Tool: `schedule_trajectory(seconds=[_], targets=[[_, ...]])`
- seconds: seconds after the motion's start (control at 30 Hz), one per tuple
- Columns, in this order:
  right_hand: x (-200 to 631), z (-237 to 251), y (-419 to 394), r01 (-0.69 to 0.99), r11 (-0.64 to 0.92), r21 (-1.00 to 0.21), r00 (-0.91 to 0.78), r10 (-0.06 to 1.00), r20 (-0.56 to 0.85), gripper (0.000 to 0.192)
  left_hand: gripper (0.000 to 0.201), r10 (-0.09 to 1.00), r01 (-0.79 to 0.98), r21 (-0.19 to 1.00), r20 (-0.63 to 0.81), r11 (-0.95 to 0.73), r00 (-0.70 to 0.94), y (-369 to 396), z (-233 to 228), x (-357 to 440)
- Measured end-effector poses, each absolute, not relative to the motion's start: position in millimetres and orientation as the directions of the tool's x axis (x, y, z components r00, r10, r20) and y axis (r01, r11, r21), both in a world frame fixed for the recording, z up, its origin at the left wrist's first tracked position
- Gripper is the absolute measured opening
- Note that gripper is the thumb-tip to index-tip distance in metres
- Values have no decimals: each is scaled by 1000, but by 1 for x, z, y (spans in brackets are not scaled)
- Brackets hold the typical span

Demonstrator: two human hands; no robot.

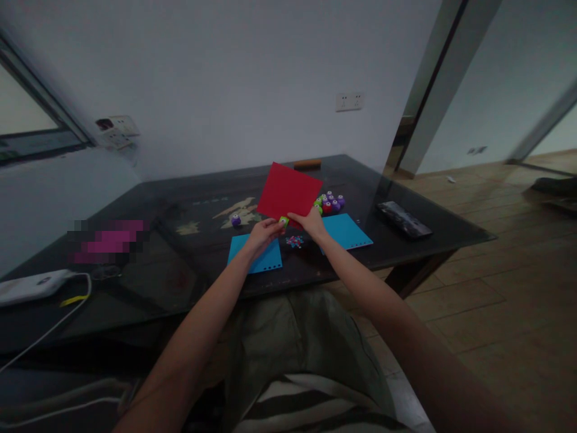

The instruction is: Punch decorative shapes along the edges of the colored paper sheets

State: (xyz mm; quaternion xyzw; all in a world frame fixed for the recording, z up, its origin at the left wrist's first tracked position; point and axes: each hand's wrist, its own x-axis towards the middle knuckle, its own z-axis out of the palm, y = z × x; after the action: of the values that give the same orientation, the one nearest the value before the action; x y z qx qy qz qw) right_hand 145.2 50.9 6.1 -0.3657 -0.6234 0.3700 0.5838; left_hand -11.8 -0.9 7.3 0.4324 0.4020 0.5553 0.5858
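Note:
My left hand (264, 233) is closed, its fingertips pinching a small green ball (283, 222) with a white spot. Beside it, my right hand (312, 222) grips the lower edge of a red sheet (288, 191), which is tilted up above the table. A blue sheet (268, 260) with holes along its near edge lies under my left hand. Another blue sheet (346, 232) lies by my right wrist. Between the sheets sits a little pile of red, blue and white pieces (294, 242). Several coloured balls (332, 202) cluster behind my right hand, partly hidden by the red sheet.
A lone purple ball (235, 220) sits on the dark table (180, 282) to the left. A phone (403, 219) lies at the right, a brown cylinder (308, 163) at the back. On the left are a white power strip (36, 287) with its cable and a blurred pink patch (108, 240).

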Motion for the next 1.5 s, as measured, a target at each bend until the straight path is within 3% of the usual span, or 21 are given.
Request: schedule_trajectory(seconds=[0.27, 1.5], targets=[[145, 5, 49, -54, 429, -902, -39, 901, 431, 50, 22, 997, -313, 950, 18, 6, 74, -1, 7, -12], [144, 2, 50, -7, 434, -901, -35, 900, 434, 47, 21, 997, -274, 962, 19, 1, 71, 1, 4, -12]])
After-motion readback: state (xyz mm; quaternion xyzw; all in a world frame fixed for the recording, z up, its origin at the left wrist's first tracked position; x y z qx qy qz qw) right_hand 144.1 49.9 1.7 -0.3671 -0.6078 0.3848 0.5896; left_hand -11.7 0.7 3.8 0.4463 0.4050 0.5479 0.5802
